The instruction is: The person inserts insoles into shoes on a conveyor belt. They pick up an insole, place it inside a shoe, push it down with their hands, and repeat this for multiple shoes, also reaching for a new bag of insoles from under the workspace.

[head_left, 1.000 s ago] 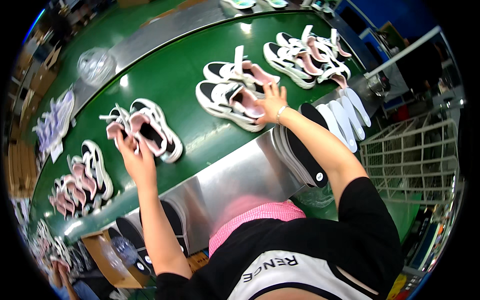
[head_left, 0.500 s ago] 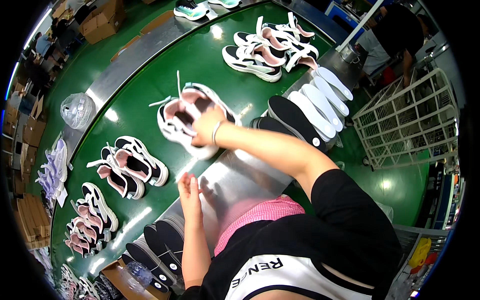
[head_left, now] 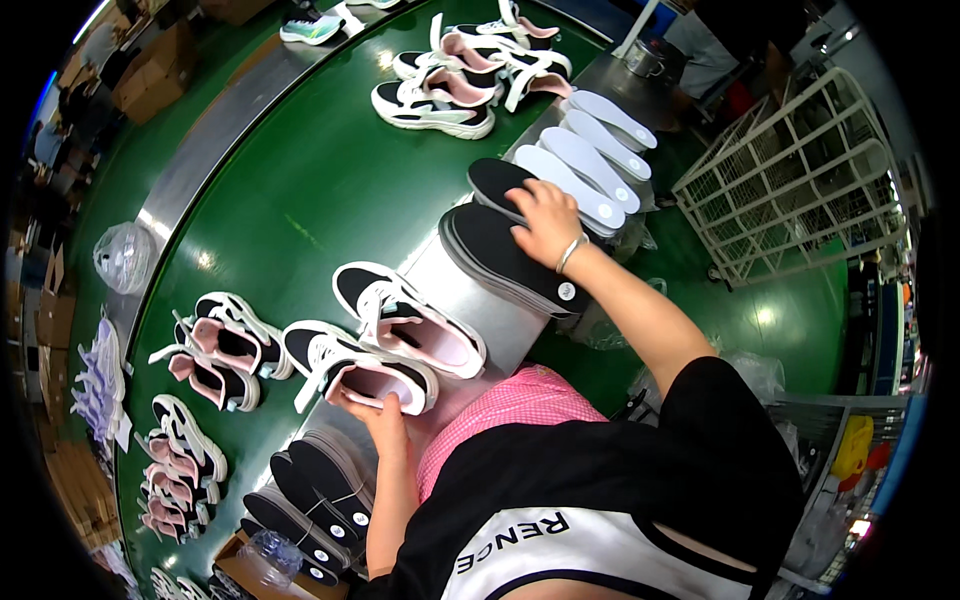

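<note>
A pair of black, white and pink sneakers stands close in front of me, toes away. My left hand grips the heel of the nearer left sneaker, thumb at its collar. Beside it the other sneaker rests untouched, its pink lining showing. To the right, my right hand, wearing a silver bracelet, lies over the stacks of black insoles, fingers apart and fingertips touching the farther stack. Whether those fingertips have lifted an insole I cannot tell. White insoles lie just beyond that hand.
More sneakers stand on the green belt: a cluster far ahead and pairs at left. Bundled black insoles sit by my left forearm. A white wire cart stands at right, a plastic-wrapped bundle at far left.
The sneakers have come nearer and turned, heels now toward me. My right hand has let go and moved right to the black insoles. My left hand has taken hold of one sneaker's heel.
</note>
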`<action>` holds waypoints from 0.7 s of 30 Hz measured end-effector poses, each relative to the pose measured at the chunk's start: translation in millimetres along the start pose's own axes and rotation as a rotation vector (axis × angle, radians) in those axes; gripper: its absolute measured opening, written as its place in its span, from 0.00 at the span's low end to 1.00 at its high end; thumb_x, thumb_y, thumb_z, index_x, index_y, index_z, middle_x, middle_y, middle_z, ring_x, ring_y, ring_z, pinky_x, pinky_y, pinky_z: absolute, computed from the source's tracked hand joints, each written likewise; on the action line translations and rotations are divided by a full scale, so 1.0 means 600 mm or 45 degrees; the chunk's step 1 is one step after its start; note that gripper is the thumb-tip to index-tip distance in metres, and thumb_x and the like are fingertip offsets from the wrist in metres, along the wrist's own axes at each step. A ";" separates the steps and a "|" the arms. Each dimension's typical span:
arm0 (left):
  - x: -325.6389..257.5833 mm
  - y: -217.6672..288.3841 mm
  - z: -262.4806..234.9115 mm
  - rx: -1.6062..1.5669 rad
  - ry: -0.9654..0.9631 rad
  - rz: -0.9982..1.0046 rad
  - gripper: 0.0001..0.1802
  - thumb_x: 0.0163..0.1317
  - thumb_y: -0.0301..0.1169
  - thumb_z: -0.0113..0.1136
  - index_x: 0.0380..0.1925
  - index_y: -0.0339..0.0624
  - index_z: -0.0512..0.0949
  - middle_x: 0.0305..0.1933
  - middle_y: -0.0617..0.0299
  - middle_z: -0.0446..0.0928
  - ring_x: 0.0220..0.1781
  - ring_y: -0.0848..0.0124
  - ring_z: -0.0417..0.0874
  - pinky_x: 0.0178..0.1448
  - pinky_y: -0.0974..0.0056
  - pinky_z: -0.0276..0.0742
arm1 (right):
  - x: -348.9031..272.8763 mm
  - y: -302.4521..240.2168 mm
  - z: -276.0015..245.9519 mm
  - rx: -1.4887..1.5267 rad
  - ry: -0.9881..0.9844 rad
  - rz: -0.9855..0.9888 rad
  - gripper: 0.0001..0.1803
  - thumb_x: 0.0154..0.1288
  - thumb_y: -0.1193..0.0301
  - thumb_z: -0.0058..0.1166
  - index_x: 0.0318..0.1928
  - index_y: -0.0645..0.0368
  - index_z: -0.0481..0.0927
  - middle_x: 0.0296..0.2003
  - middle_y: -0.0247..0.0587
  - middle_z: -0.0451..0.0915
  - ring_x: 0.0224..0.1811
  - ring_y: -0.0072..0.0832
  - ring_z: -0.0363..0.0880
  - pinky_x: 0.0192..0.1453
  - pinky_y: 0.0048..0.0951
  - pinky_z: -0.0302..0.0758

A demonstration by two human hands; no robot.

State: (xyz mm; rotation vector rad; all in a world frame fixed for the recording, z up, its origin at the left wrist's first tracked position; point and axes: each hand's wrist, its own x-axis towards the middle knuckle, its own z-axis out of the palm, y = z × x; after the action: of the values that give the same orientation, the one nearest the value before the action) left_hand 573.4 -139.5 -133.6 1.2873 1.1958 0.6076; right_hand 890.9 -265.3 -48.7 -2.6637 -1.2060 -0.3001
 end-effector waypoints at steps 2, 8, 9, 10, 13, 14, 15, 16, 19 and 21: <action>0.002 0.001 0.003 -0.008 -0.026 -0.008 0.48 0.42 0.24 0.51 0.63 0.41 0.37 0.66 0.54 0.42 0.67 0.62 0.47 0.66 0.65 0.44 | -0.010 0.069 0.029 0.061 -0.312 0.205 0.32 0.44 0.67 0.57 0.54 0.42 0.65 0.53 0.50 0.63 0.52 0.45 0.66 0.53 0.40 0.66; -0.005 0.017 0.009 -0.058 -0.013 -0.092 0.48 0.43 0.24 0.50 0.63 0.42 0.36 0.65 0.55 0.43 0.66 0.63 0.48 0.66 0.65 0.45 | -0.042 0.111 0.040 0.239 -0.450 0.132 0.35 0.46 0.67 0.57 0.58 0.40 0.60 0.55 0.58 0.59 0.52 0.52 0.65 0.54 0.42 0.66; -0.004 0.011 0.011 -0.092 -0.010 -0.088 0.48 0.43 0.23 0.50 0.63 0.42 0.36 0.65 0.55 0.43 0.66 0.63 0.48 0.66 0.65 0.46 | -0.042 0.119 0.037 0.272 -0.455 0.109 0.35 0.47 0.66 0.57 0.58 0.40 0.60 0.55 0.59 0.58 0.52 0.52 0.65 0.54 0.42 0.66; -0.002 0.005 0.011 -0.107 -0.008 -0.077 0.47 0.43 0.23 0.49 0.64 0.43 0.37 0.65 0.56 0.43 0.65 0.64 0.50 0.65 0.66 0.49 | -0.041 0.126 0.035 0.268 -0.454 0.107 0.35 0.47 0.66 0.57 0.58 0.40 0.60 0.55 0.59 0.58 0.52 0.52 0.65 0.54 0.42 0.66; -0.004 0.005 0.015 -0.094 0.021 -0.069 0.47 0.42 0.23 0.49 0.64 0.44 0.38 0.65 0.56 0.45 0.64 0.64 0.51 0.63 0.67 0.52 | -0.014 0.141 0.006 0.354 -0.555 0.043 0.27 0.49 0.57 0.56 0.52 0.45 0.69 0.54 0.55 0.63 0.51 0.49 0.67 0.53 0.40 0.66; -0.003 -0.003 0.012 -0.132 0.023 -0.102 0.47 0.42 0.24 0.49 0.64 0.44 0.38 0.64 0.57 0.46 0.64 0.64 0.53 0.62 0.68 0.54 | 0.010 0.154 -0.001 0.358 -0.437 -0.031 0.25 0.50 0.57 0.55 0.49 0.48 0.72 0.51 0.51 0.67 0.50 0.47 0.68 0.52 0.39 0.67; -0.003 -0.004 0.015 -0.130 0.040 -0.125 0.47 0.41 0.24 0.50 0.64 0.45 0.39 0.64 0.57 0.46 0.63 0.64 0.53 0.61 0.67 0.54 | 0.034 0.179 -0.005 0.359 -0.317 -0.093 0.22 0.51 0.57 0.55 0.46 0.51 0.74 0.48 0.48 0.71 0.49 0.45 0.70 0.51 0.39 0.67; -0.005 -0.011 0.011 -0.113 0.050 -0.117 0.47 0.41 0.24 0.49 0.64 0.45 0.39 0.64 0.57 0.46 0.64 0.64 0.53 0.62 0.67 0.53 | 0.065 0.202 0.002 0.394 -0.205 -0.035 0.19 0.52 0.59 0.53 0.43 0.55 0.75 0.42 0.45 0.75 0.46 0.43 0.72 0.50 0.37 0.68; -0.013 0.032 0.033 -0.042 0.063 -0.109 0.47 0.40 0.25 0.49 0.64 0.44 0.41 0.65 0.57 0.45 0.66 0.63 0.48 0.66 0.66 0.45 | 0.160 0.281 0.038 0.329 -0.074 0.213 0.17 0.52 0.63 0.53 0.42 0.57 0.74 0.37 0.48 0.76 0.43 0.41 0.74 0.46 0.36 0.70; -0.016 0.040 0.030 0.056 0.068 -0.152 0.47 0.41 0.25 0.48 0.64 0.43 0.40 0.65 0.55 0.44 0.66 0.63 0.47 0.67 0.65 0.43 | 0.224 0.316 0.057 -0.118 -0.282 0.441 0.22 0.52 0.62 0.53 0.49 0.51 0.69 0.44 0.44 0.74 0.47 0.38 0.73 0.47 0.44 0.69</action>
State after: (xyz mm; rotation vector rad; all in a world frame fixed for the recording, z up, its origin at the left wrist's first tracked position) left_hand 592.9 -149.3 -110.6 1.2331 1.3260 0.5341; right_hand 1124.7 -282.9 -64.4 -2.9831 -0.7732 -0.0051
